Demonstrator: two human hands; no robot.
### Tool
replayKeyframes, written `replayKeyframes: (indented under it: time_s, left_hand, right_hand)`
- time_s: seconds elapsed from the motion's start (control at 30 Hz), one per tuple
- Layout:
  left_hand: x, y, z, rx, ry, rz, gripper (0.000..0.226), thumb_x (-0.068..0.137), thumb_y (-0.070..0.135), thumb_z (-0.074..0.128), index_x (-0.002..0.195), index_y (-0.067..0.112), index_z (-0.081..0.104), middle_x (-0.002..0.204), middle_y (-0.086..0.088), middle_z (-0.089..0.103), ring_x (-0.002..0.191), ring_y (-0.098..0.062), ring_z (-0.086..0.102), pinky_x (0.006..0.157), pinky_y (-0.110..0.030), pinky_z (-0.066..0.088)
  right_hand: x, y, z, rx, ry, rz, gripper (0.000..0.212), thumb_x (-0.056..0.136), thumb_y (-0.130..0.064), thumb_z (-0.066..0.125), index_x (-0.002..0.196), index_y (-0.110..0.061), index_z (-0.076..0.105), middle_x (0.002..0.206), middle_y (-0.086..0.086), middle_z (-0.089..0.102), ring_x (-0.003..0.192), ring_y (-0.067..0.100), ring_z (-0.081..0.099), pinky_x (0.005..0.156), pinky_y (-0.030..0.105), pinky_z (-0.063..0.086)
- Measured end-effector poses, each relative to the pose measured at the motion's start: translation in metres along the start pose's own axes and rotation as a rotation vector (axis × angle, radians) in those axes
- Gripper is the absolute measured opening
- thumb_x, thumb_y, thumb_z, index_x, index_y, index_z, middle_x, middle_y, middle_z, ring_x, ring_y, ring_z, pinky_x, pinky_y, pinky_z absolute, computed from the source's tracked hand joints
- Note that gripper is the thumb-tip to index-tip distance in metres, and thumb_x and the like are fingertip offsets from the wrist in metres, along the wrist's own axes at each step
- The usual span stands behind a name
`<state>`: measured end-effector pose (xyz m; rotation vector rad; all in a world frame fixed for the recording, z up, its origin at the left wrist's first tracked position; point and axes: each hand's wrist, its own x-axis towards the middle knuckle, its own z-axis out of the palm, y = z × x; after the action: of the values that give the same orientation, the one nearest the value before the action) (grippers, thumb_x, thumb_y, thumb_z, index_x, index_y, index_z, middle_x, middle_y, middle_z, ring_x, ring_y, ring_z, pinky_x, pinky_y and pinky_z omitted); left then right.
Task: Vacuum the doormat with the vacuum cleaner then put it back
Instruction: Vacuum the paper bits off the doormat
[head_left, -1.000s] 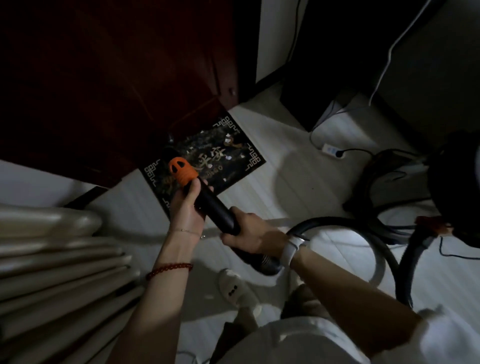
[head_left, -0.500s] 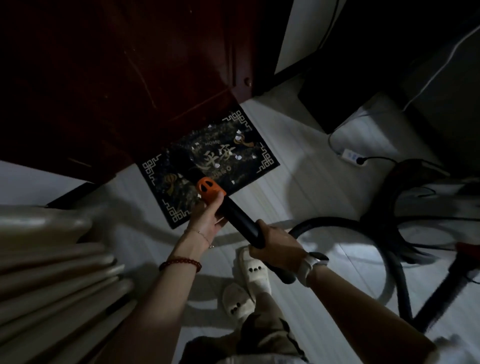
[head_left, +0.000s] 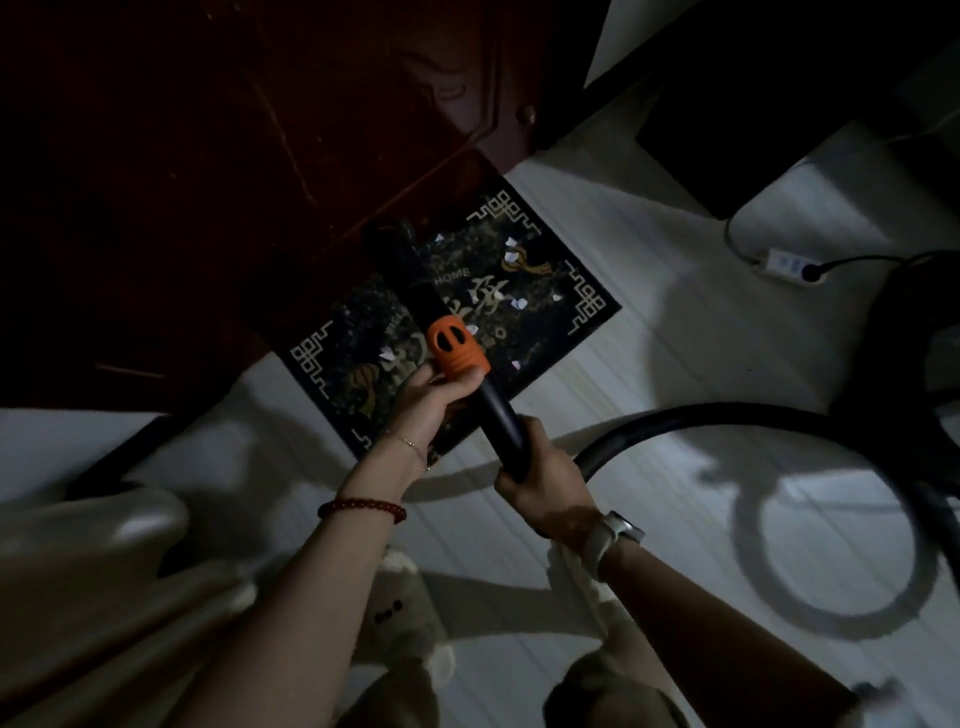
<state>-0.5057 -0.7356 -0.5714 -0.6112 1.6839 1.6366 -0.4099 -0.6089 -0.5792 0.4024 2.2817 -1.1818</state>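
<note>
Black vacuum wand with orange collar (head_left: 457, 353), gripped by left hand (head_left: 431, 400) and right hand (head_left: 540, 473): sweep slowly over paper-flecked dark patterned doormat (head_left: 519, 291) at frame centre.

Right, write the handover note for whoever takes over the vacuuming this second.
Left hand: grips the vacuum wand just below its orange collar.
Right hand: grips the wand's lower end, where the black hose joins and loops off to the right.
Nozzle end reaches over the far part of the doormat, near the dark red door.
Done: hard to judge; white scraps lie on the mat's middle and right side.
Left: vacuum up those scraps, then put the vacuum cleaner back. Its body is not clearly in view.
</note>
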Motion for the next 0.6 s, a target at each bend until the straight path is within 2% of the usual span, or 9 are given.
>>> replayKeyframes:
  time_s: [0.03, 0.1, 0.2, 0.33, 0.43, 0.47, 0.53, 0.6]
  left_hand:
    - [0.008, -0.002, -0.008, 0.03, -0.013, 0.01, 0.044, 0.075, 0.031, 0.072, 0.115, 0.018, 0.06, 0.118, -0.005, 0.062, 0.112, -0.021, 0.054, 0.104, -0.039, 0.037]
    - [0.024, -0.007, -0.019, 0.078, -0.038, 0.041, 0.058, 0.066, 0.04, 0.072, 0.119, 0.019, 0.059, 0.121, -0.004, 0.061, 0.114, -0.021, 0.053, 0.101, -0.037, 0.039]
    - [0.058, -0.023, -0.023, 0.11, -0.056, 0.068, 0.045, 0.079, 0.033, 0.069, 0.12, 0.016, 0.058, 0.118, -0.001, 0.061, 0.11, -0.017, 0.052, 0.085, -0.025, 0.038]
    - [0.109, -0.055, -0.004, 0.135, -0.06, 0.13, 0.036, 0.081, 0.027, 0.068, 0.113, 0.013, 0.059, 0.111, -0.004, 0.063, 0.105, -0.019, 0.057, 0.094, -0.03, 0.04]
    - [0.148, -0.089, 0.013, 0.203, -0.084, 0.206, 0.028, 0.082, 0.025, 0.067, 0.106, 0.011, 0.061, 0.101, -0.003, 0.066, 0.095, -0.015, 0.061, 0.084, -0.021, 0.046]
    - [0.158, -0.099, 0.018, 0.231, -0.109, 0.225, 0.019, 0.084, 0.023, 0.066, 0.099, 0.013, 0.062, 0.094, -0.002, 0.067, 0.088, -0.012, 0.063, 0.076, -0.015, 0.047]
    - [0.179, -0.118, 0.022, 0.301, -0.162, 0.242, 0.002, 0.087, 0.02, 0.062, 0.086, 0.018, 0.063, 0.082, 0.004, 0.066, 0.072, -0.001, 0.064, 0.061, -0.005, 0.046]
    - [0.197, -0.134, 0.024, 0.354, -0.202, 0.247, 0.008, 0.088, 0.019, 0.06, 0.081, 0.021, 0.064, 0.078, 0.006, 0.066, 0.067, 0.005, 0.064, 0.06, -0.005, 0.047]
  right_hand:
    - [0.008, -0.001, 0.01, 0.012, 0.047, -0.013, 0.052, 0.086, -0.025, 0.057, 0.131, -0.02, 0.031, 0.093, -0.001, 0.056, 0.078, 0.02, 0.058, 0.066, 0.027, 0.04]
    - [0.025, 0.001, 0.027, 0.013, 0.124, -0.051, 0.053, 0.089, -0.035, 0.055, 0.132, -0.018, 0.029, 0.096, 0.003, 0.06, 0.078, 0.021, 0.058, 0.066, 0.027, 0.039]
    - [0.052, 0.017, 0.041, -0.047, 0.173, -0.111, 0.054, 0.091, -0.041, 0.05, 0.133, -0.015, 0.028, 0.1, 0.009, 0.063, 0.082, 0.025, 0.061, 0.067, 0.03, 0.044]
    - [0.091, 0.06, 0.059, -0.005, 0.152, -0.129, 0.055, 0.094, -0.04, 0.045, 0.136, -0.012, 0.024, 0.104, 0.012, 0.062, 0.085, 0.028, 0.064, 0.075, 0.042, 0.052]
    - [0.117, 0.096, 0.081, 0.128, 0.17, -0.124, 0.056, 0.094, -0.037, 0.046, 0.137, -0.012, 0.021, 0.103, 0.013, 0.062, 0.078, 0.026, 0.064, 0.073, 0.045, 0.054]
    - [0.124, 0.107, 0.088, 0.181, 0.18, -0.113, 0.056, 0.094, -0.034, 0.048, 0.137, -0.011, 0.02, 0.102, 0.012, 0.062, 0.075, 0.022, 0.064, 0.07, 0.041, 0.055]
    - [0.135, 0.124, 0.102, 0.318, 0.172, -0.063, 0.052, 0.094, -0.027, 0.049, 0.135, -0.014, 0.02, 0.1, 0.006, 0.059, 0.06, 0.008, 0.062, 0.055, 0.024, 0.053]
    - [0.143, 0.139, 0.113, 0.39, 0.185, -0.047, 0.048, 0.094, -0.024, 0.05, 0.133, -0.016, 0.023, 0.093, 0.001, 0.057, 0.05, 0.003, 0.059, 0.048, 0.017, 0.049]
